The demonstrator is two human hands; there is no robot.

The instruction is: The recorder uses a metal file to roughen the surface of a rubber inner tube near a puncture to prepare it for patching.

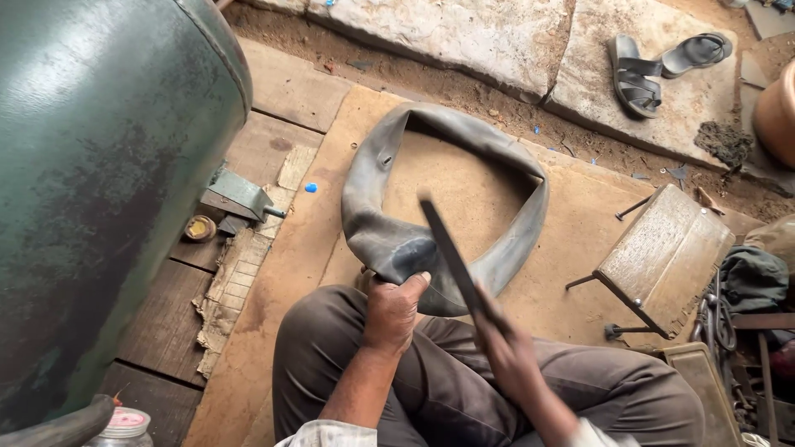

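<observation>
A tan floor mat (571, 240) carries a limp black inner tube (377, 223) and small wooden stool (662, 252).

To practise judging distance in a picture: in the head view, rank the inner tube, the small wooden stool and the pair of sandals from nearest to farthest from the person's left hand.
From the left hand:
1. Inner tube: gripped by this hand, just in front of the knees.
2. Small wooden stool: off to the right, on the mat's edge.
3. Pair of sandals: far upper right, on the stone slab.
</observation>
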